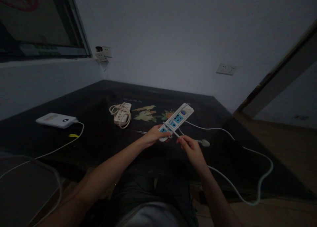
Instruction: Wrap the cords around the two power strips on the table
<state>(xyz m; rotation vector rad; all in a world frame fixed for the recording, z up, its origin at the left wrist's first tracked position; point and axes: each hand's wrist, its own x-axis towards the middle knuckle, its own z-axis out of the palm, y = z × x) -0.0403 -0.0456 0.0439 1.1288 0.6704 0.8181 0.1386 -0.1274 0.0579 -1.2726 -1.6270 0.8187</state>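
A white power strip with blue sockets is tilted up to the right, and my left hand is closed around its lower end, thumb on top. Its white cord crosses the strip near that end. Between the fingertips of my right hand, just right of the strip, a length of this cord is pinched. The cord loops out over the right side of the table and hangs past the front edge. A plug lies beyond my right hand.
On the dark table, a second power strip lies wrapped in its own cord, left of my hands. Farther left sits a white box-like device with a cable running off the front. Wall sockets are behind.
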